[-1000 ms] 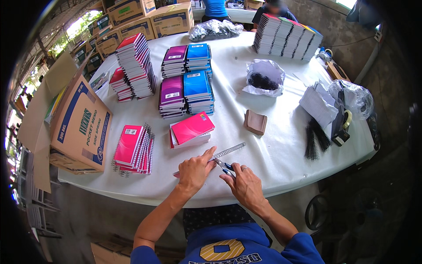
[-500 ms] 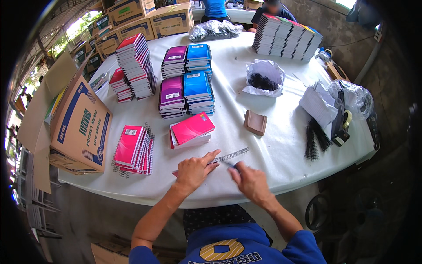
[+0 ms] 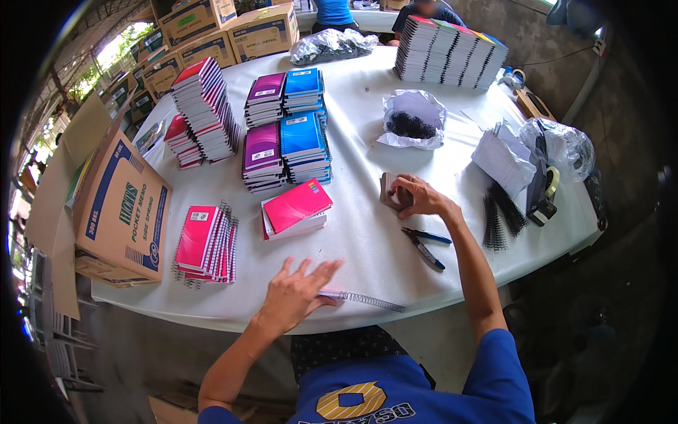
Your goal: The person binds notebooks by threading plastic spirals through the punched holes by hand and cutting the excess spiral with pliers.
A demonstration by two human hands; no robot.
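My left hand (image 3: 293,293) is near the table's front edge with its fingers spread, the thumb touching a small notebook (image 3: 329,294). Most of that notebook is hidden by the hand. A loose wire coil (image 3: 374,302) runs out of its end to the right. Farther out, my right hand (image 3: 418,196) has its fingers curled round a brown block (image 3: 387,189) with a hollowed top. Pliers with dark blue handles (image 3: 428,249) lie on the table below my right wrist. A loosely stacked pair of pink notebooks (image 3: 296,206) lies beyond my left hand.
Pink spiral notebooks (image 3: 201,237) and an open carton (image 3: 123,205) stand left. Purple (image 3: 263,152) and blue notebook stacks (image 3: 305,138) sit behind. Paper-wrapped black coils (image 3: 412,126) lie beyond the block; more black coils (image 3: 494,219) and a tape dispenser (image 3: 544,201) are right.
My right hand has let go of the pliers and moved away from me onto the brown block. My left hand and the notebook have come nearer the front edge, and its fingers have spread.
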